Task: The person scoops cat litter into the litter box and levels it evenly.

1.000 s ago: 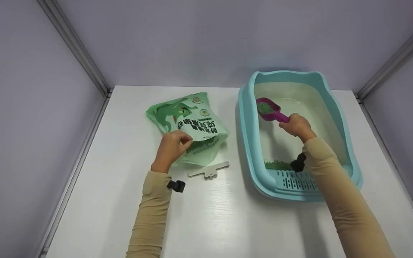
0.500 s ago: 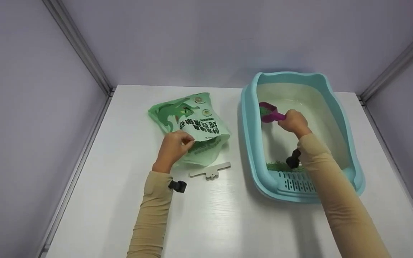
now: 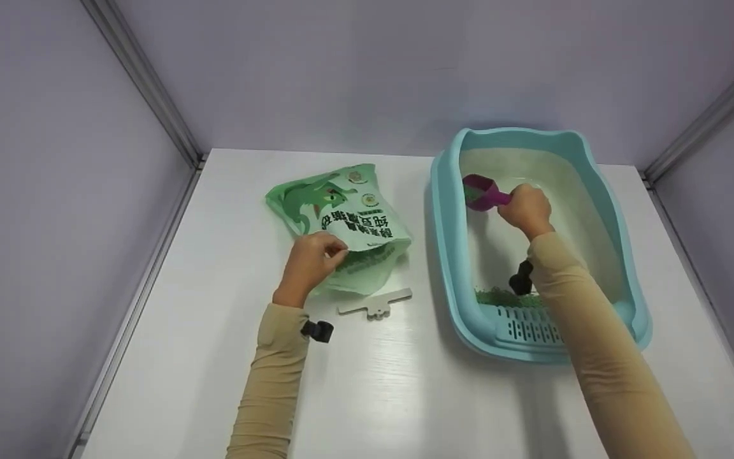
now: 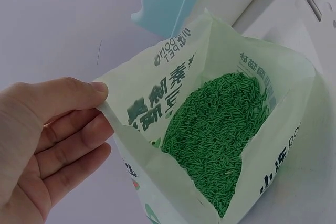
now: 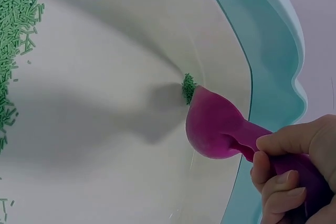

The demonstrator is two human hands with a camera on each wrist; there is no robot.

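Compared with a second ago, the purple scoop point(image 3: 483, 194) is tipped more over the litter box, and less of its green load is shown from the head view. The bag side is basically unchanged. By judgement, litter is being emptied into the box and the pour is partway; whether pellets are falling cannot be told.

The scoop is gripped by its handle in the right hand point(image 3: 526, 209), inside the blue litter box point(image 3: 448, 255), held above the floor near the left wall. A small clump of pellets point(image 5: 188, 90) is seen at the scoop's lip in the right wrist view; whether it is held or already loose is unclear.

In the box, a band of litter point(image 5: 16, 30) is spread by the slotted step point(image 3: 529, 325); much of the pale floor is left uncovered.

The green cat litter bag point(image 3: 341, 207) is laid on the table point(image 3: 367, 395), left of the box. Its mouth is held apart, the edge being pinched by the left hand point(image 3: 309, 258). Plenty of green pellets point(image 4: 218, 135) are seen inside. A grey bag clip point(image 3: 376, 305) is placed just beside the mouth.
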